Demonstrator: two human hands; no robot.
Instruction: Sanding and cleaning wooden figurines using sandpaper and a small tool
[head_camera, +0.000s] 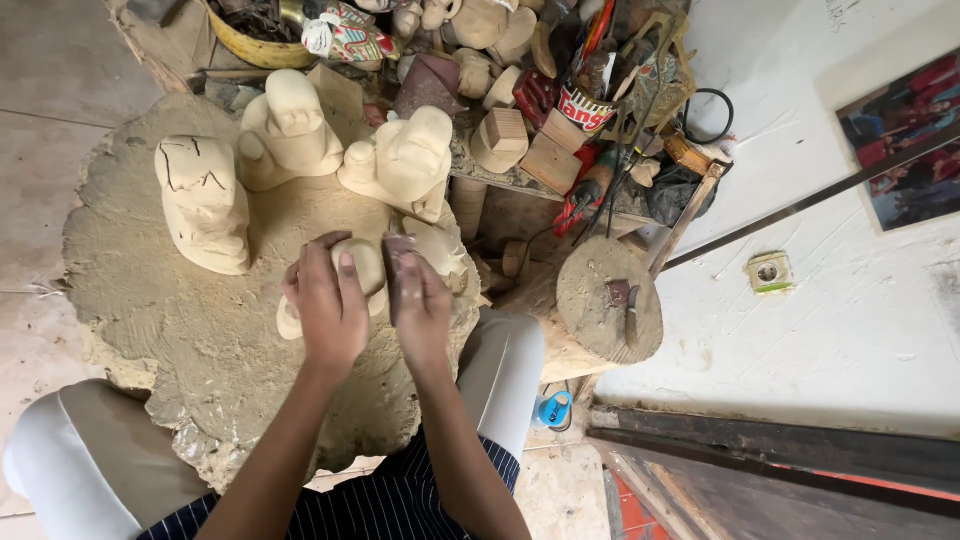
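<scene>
Sanding: the step in hand looks like smoothing a small wooden carving (365, 268) with a strip of sandpaper (400, 262); short, light strokes along the curve would keep its rounded shape even.
Left hand (328, 305): curled around the carving from the near side, fingers bent over its top, holding it steady against the work surface.
Right hand (422, 308): closed on the dark, worn sandpaper, fingers pressing it flat to the carving's right flank.
Doing it well: I judge the left grip should stay firm so the piece does not roll, while the right hand keeps its pressure even rather than digging in at one spot.
Carving's place: near the middle of the dust-coated stump (150, 300), toward its right edge, just in front of the person's lap.
Carving's look: pale, smooth, rounded like a small head or dome; most of it is hidden by the hands.
Around it: three larger pale carved figures stand at the far side of the stump, the cracked figure (203, 200) at the left, well apart from the hands.
</scene>
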